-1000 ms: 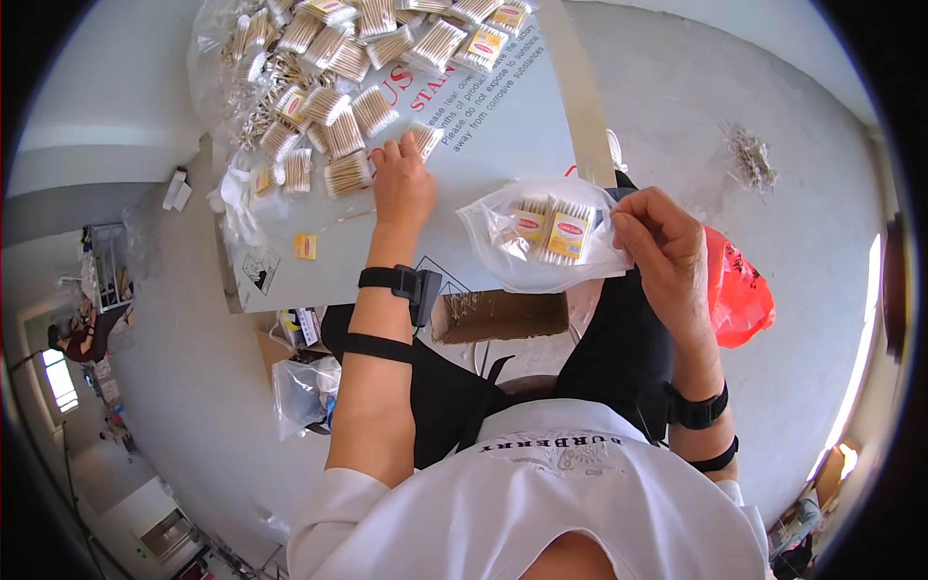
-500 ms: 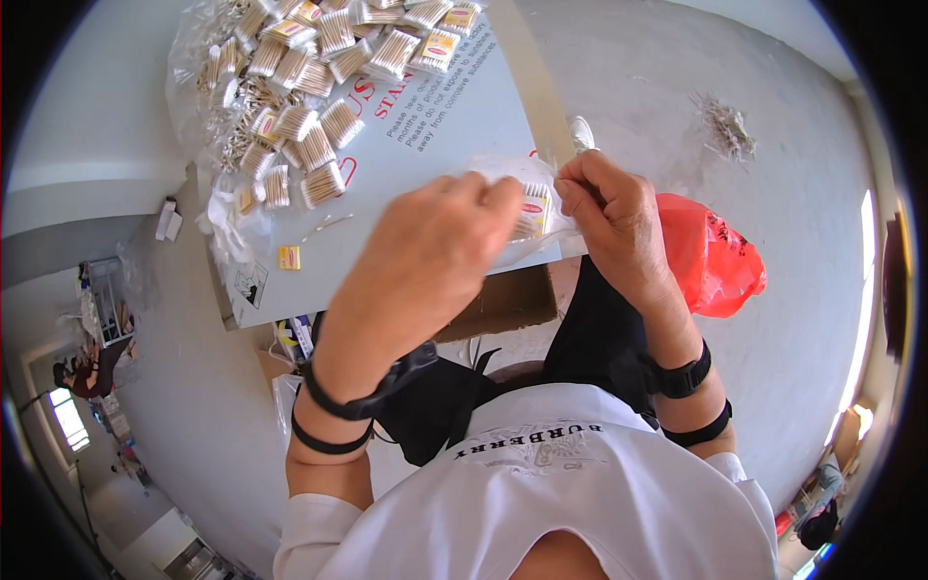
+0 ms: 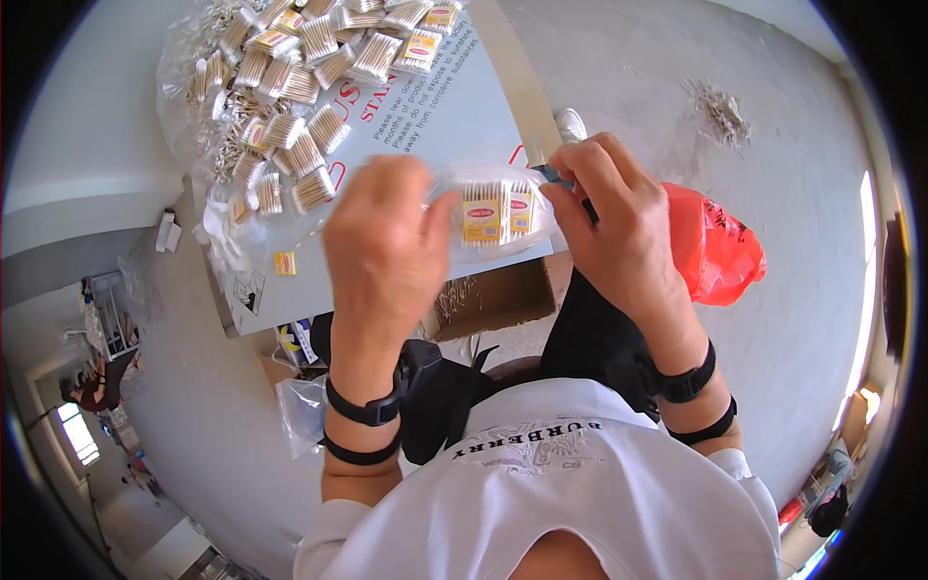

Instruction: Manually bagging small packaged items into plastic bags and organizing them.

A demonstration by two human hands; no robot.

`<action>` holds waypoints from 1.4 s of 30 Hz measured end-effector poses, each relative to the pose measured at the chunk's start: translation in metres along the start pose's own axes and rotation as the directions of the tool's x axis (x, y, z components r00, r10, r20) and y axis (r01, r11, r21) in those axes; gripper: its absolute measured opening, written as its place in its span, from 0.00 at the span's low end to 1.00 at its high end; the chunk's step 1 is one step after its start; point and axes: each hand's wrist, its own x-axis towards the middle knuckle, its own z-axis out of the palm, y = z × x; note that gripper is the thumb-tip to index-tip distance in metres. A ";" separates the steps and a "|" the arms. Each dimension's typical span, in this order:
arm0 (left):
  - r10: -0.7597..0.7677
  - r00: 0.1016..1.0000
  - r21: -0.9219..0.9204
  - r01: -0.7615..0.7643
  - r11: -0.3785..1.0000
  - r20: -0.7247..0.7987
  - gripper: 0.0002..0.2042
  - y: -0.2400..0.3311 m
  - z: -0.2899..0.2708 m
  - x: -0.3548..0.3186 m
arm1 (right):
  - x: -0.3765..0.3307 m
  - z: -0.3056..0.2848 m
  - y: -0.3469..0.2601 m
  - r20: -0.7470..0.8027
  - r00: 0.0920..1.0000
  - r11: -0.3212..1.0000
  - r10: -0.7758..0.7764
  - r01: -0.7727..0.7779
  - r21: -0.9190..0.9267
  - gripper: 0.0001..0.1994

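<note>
In front of me a clear plastic bag (image 3: 488,249) lies near the front edge of the grey printed board, with two packs of cotton swabs (image 3: 484,215) showing through it. My left hand (image 3: 382,242) is raised beside the bag's left end, its thumb near the plastic; motion smears the fingers. At the bag's right end my right hand (image 3: 619,217) is closed, thumb and fingertips against the bag's edge. A small dark object (image 3: 547,173) sticks out between these fingers; its kind is unclear.
Many packed cotton swabs (image 3: 300,150) heap on the grey board (image 3: 435,126), with a small yellow card (image 3: 284,263) nearby. Below its edge sits an open cardboard box (image 3: 503,304) with loose swabs. A red plastic bag (image 3: 715,251) is at right; swabs (image 3: 720,114) lie on the floor.
My left hand has moved left, away from the right hand. The bag now lies spread out between them, showing two packs. A dark object now shows at my right fingertips.
</note>
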 end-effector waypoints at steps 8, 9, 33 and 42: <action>-0.508 0.836 -0.373 0.548 0.749 0.208 0.07 -0.045 0.033 -0.036 | 0.014 0.032 -0.030 0.663 0.733 0.899 -0.154 0.382 -0.214 0.03; -0.492 0.852 -0.404 0.520 0.753 0.179 0.05 -0.037 0.032 -0.032 | 0.016 0.038 -0.026 0.664 0.733 0.897 -0.147 0.381 -0.222 0.03; -0.347 0.929 -0.626 0.347 0.699 0.128 0.02 -0.020 0.033 -0.016 | 0.008 0.095 0.045 0.518 0.837 0.977 -0.176 0.213 -0.012 0.06; -0.317 0.936 -0.714 0.325 0.620 0.151 0.05 -0.023 0.037 -0.014 | 0.019 0.100 0.035 0.675 0.731 0.961 0.096 0.108 -0.253 0.06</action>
